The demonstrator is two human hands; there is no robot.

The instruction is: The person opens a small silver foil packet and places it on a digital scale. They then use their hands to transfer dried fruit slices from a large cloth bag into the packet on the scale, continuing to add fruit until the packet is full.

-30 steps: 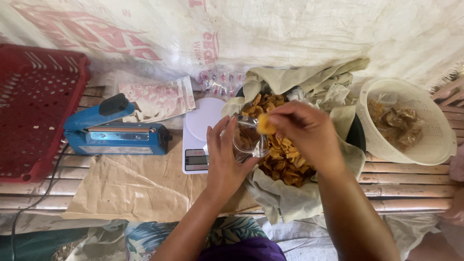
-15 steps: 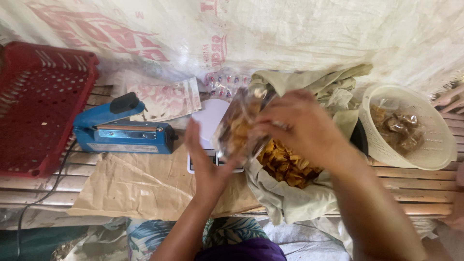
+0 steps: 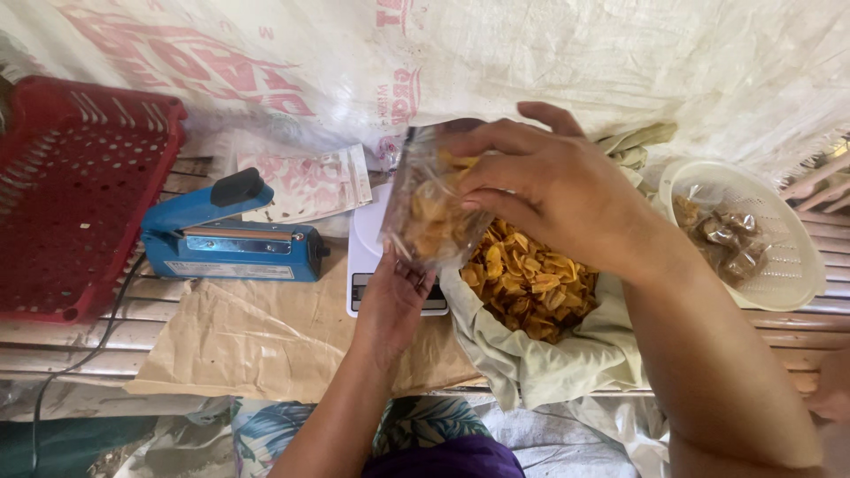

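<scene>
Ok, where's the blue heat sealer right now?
In the head view, the blue heat sealer sits left of centre, between the red basket and the white scale.

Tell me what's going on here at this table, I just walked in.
A person is filling a small clear bag with yellow chips. The left hand holds the bag from below, over a white scale, while the right hand has its fingers at the bag's open top. A cloth-lined heap of chips sits just beneath. A blue heat sealer and a red basket lie to the left, and a white basket of filled packets to the right.
</scene>
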